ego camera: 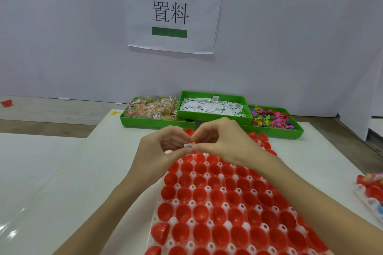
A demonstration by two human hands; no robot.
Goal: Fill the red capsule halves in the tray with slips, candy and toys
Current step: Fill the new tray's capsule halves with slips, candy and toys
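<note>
Head view. We hold both hands together over the far end of the white tray (207, 212). Left hand (163, 147) and right hand (226, 143) meet fingertip to fingertip, pinching a small bundle (189, 145): a white paper slip w/ bits of orange and colour showing, prob. candy; most of it is hidden by fingers, so contents can't be told fully. Both hands are clamped on it, fingers curled.

The red capsule halves (202, 212) sit open side up in the tray's wells; the near rows look unfilled. Two halves at the near left edge lie tilted.

Stock sits beyond the tray in three green bins: candy packets (152, 107) at left, slips (211, 105) in the middle, toys (271, 119) at right.

Handling, as we judge it: slips are featherlight and floppy, so pinch flat between thumb and forefinger. Candy wrap looks glossy, likely slippery; grip by the edge or crimp. Toys look small and spiky; pick by a limb. Halves seem thin, light, easily tipped, so drop items in and don't press.
</note>
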